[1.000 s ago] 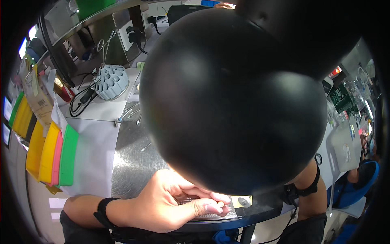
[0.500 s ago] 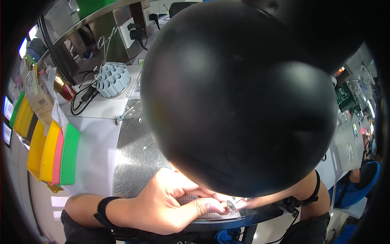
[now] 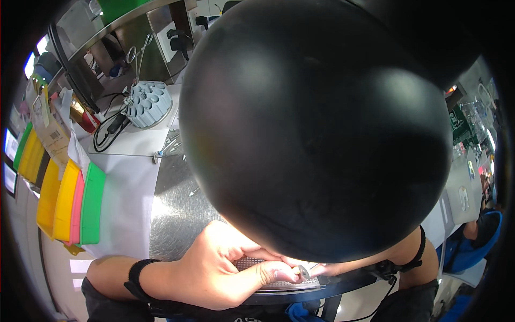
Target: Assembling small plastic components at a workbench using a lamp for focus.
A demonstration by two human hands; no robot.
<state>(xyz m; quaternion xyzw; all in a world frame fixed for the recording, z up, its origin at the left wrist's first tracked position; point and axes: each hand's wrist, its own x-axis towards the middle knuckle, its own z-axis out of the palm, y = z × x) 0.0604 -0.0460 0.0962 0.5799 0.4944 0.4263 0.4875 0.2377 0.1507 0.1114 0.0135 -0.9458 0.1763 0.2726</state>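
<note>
My left hand (image 3: 225,271) comes in from the lower left, with thumb and fingers pinched together. What they pinch is too small and hidden to name. Just at the thumb tip is a small grey disc (image 3: 304,272); I cannot tell which hand bears it. My right hand (image 3: 333,267) meets the left from the right, its fingers mostly hidden under a big black dome (image 3: 316,129) that looks like a lamp shade. Beneath the hands lies a perforated metal plate (image 3: 248,263) at the bench's front edge, brightly lit.
Steel worktop (image 3: 174,231) shows left of the dome, with a pointed bit (image 3: 194,191) and several thin-shafted bits (image 3: 170,147) on it. Further back stands a grey holder with round holes (image 3: 149,104). Coloured bins (image 3: 92,204) line the left; a pale box (image 3: 462,196) is at right.
The black dome looks slightly bigger and covers a little more of the bench. The grey disc has turned slightly; both hands stay almost where they were.
</note>
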